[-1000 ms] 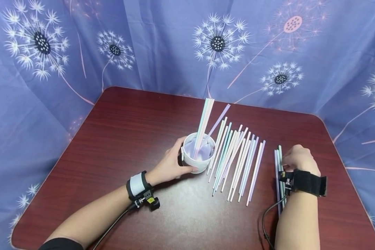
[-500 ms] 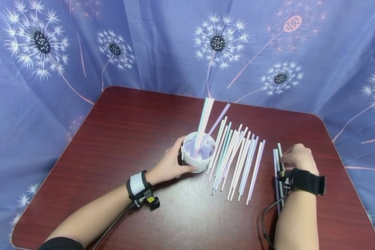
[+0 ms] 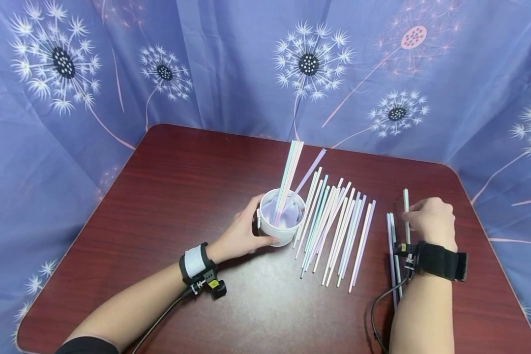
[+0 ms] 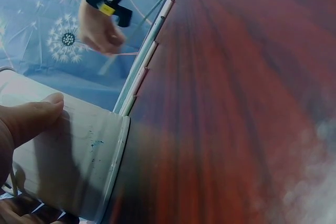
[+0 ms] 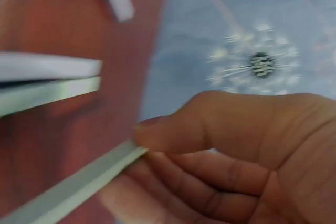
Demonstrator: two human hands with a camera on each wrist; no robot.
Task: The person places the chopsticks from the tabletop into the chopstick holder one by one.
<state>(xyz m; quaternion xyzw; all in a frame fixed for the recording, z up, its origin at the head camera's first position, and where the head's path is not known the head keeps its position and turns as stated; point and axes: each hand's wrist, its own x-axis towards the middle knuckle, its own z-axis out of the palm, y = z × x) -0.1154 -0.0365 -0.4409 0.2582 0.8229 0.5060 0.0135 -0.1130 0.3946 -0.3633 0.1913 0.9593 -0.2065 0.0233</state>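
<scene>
My left hand (image 3: 242,231) grips a white cup (image 3: 280,235) from its left side; in the left wrist view the thumb lies across the cup's wall (image 4: 79,156). Several pastel sticks (image 3: 288,169) stand in the cup, and one lilac stick (image 3: 310,169) leans out to the right. At the table's right, my right hand (image 3: 431,221) pinches a pale green stick (image 5: 79,184) between thumb and fingers. In the left wrist view that stick slants up off the table. Close on its left lie a lilac stick (image 3: 391,255) and a green one (image 5: 47,95), side by side.
Many loose pastel sticks (image 3: 336,221) lie in a rough row just right of the cup, some crossing. The dark red table (image 3: 181,172) ends at a blue dandelion-print curtain (image 3: 248,73). A black cable (image 3: 376,309) runs from the right wrist camera.
The right hand has lifted the pale green stick and drawn it to the right, away from the pair beside it. The left hand and cup have stayed in place.
</scene>
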